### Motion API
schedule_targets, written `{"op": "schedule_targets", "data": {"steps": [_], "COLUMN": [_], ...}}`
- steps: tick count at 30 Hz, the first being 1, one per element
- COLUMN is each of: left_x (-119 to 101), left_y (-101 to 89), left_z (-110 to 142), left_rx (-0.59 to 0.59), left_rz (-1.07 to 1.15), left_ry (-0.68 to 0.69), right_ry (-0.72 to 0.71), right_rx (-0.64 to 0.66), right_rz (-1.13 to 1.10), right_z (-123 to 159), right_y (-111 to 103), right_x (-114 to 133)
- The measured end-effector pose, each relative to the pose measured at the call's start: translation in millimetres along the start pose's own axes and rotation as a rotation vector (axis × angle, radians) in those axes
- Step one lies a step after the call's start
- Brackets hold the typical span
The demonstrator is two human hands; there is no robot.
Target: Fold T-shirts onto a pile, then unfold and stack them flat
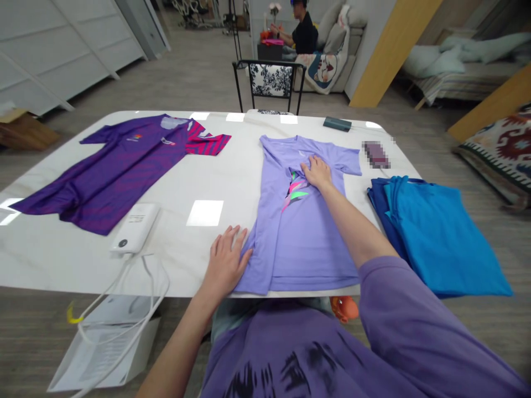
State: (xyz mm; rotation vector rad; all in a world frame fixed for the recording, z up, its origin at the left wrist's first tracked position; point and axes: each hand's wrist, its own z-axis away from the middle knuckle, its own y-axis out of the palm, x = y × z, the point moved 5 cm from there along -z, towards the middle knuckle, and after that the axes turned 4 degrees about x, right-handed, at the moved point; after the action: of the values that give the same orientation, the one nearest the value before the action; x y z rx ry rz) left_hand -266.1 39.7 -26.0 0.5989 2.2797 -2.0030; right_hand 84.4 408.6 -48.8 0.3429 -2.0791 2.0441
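Lilac shirt (309,243), centre-right of frame: left edge folded inward. Left hand (226,260) spread at its lower-left corner; right hand (318,172) laid on the chest — no grip evident. Judgement: light, flat strokes should ease bunching above the print (297,195).

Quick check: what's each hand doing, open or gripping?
Left hand: open, palm down at the lavender T-shirt's edge.
Right hand: open, palm down on its chest.

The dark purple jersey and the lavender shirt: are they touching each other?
Apart: the head view shows white tabletop between the striped sleeve of the dark purple jersey and the lavender shirt.
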Motion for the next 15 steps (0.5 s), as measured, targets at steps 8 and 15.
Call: {"op": "schedule_targets", "data": {"steps": [8, 15], "left_x": [-38, -62], "left_y": [-18.4, -2.8], "left_z": [43, 49], "left_rx": [0.067, 0.18], "left_rz": [0.197, 0.234], "left_ry": [0.233, 0.301], "right_ry": [0.04, 0.057], "right_rx": [-0.11, -0.142], "right_rz": [-0.017, 0.027], "right_z": [18, 17], "right_y": [-7, -6], "right_x": [-11, -10]}}
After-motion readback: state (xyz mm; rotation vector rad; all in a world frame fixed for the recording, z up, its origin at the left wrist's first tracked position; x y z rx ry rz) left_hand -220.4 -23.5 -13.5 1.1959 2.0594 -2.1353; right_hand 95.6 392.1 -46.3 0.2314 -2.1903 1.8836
